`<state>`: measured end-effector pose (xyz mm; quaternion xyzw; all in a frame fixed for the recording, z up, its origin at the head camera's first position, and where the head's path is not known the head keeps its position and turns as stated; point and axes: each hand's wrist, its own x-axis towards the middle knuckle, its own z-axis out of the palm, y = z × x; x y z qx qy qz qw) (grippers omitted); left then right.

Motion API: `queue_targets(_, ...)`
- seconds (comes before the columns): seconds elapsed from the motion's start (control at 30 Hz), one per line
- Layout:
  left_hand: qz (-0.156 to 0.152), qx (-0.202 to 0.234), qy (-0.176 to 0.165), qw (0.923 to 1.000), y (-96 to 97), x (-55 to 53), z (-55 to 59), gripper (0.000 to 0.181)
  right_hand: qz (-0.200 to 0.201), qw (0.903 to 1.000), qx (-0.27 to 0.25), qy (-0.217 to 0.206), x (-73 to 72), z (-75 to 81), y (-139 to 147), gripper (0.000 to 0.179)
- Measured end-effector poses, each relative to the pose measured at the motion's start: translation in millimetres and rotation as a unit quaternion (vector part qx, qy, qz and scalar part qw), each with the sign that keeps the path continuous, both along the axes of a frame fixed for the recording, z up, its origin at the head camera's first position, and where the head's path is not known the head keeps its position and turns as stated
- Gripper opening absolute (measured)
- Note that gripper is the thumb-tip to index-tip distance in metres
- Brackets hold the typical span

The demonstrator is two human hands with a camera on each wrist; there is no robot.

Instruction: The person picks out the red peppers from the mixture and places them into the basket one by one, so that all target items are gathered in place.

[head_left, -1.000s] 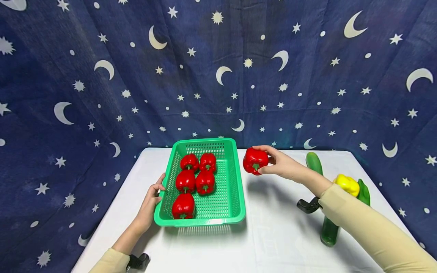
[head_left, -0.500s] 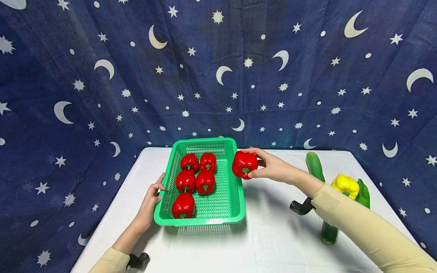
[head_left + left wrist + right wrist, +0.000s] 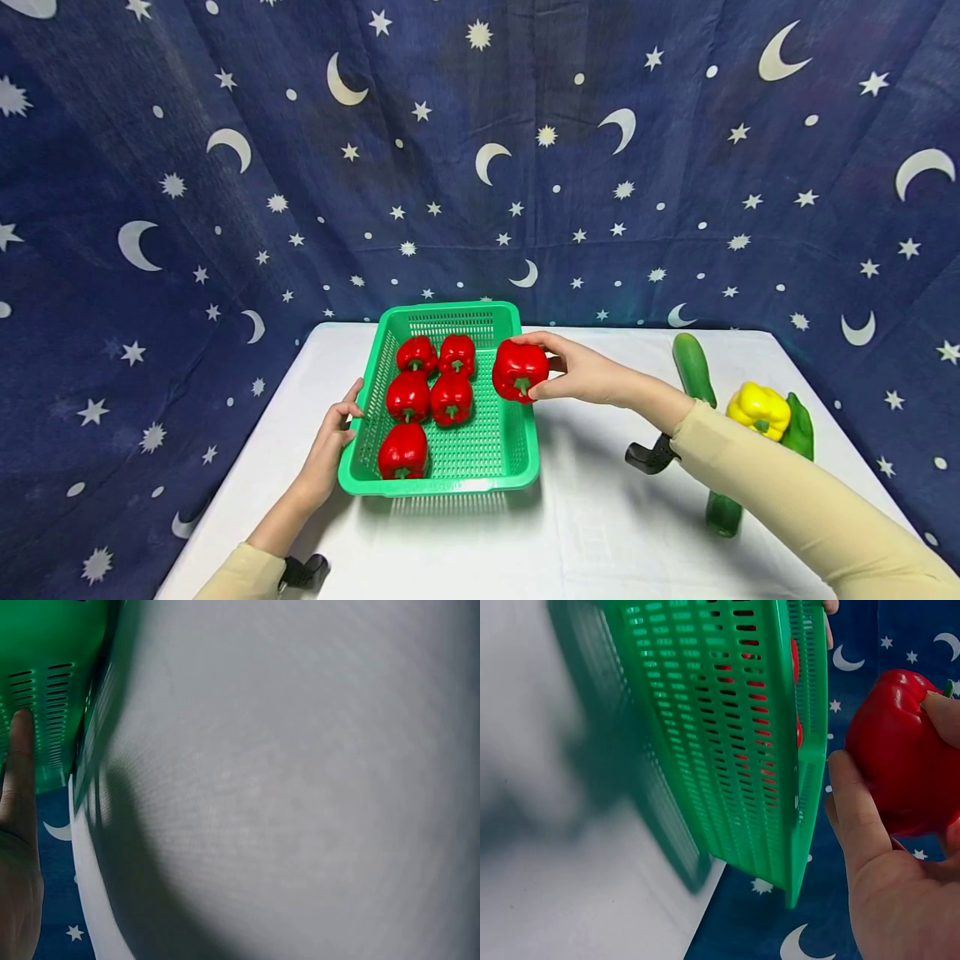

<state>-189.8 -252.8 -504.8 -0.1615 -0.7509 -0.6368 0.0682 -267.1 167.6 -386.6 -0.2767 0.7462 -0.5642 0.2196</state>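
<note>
A red bell pepper [image 3: 521,371] hangs over the right rim of a green plastic basket [image 3: 525,433], pinched between the fingers and thumb of my right hand [image 3: 581,373]. In the right wrist view the pepper [image 3: 904,754] shows part of its green stem beside the thumb. Several red bell peppers [image 3: 408,398] lie inside the basket, mostly along its left half. My left hand [image 3: 327,446] holds the basket's left rim. One finger of it presses the slotted outer wall [image 3: 56,712] in the left wrist view.
On the right of the white table [image 3: 600,533] lie a yellow bell pepper [image 3: 757,408], a green pepper [image 3: 799,429] and a cucumber [image 3: 693,367]. A dark green vegetable end [image 3: 723,512] shows below the right forearm. A blue star-patterned cloth [image 3: 450,167] hangs behind.
My right hand has carried the red bell pepper leftward and slightly nearer, from beside the basket to above its right side. The left hand and basket stay in place.
</note>
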Motion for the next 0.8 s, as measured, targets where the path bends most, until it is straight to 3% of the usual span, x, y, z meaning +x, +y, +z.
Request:
queue_targets(0.4, 0.004, 0.009, -0.002, 0.9999, -0.4, -0.4, -2.6, 0.027, 0.030, 0.9994, 0.013, -0.009, 2.8, -0.1, -18.0, 0.075)
queue_targets(0.8, 0.000, 0.002, 0.004, 1.0000, -1.6, -1.8, -3.6, 0.026, 0.054, 0.9957, 0.075, 0.012, 7.5, 7.5, -35.6, 0.076)
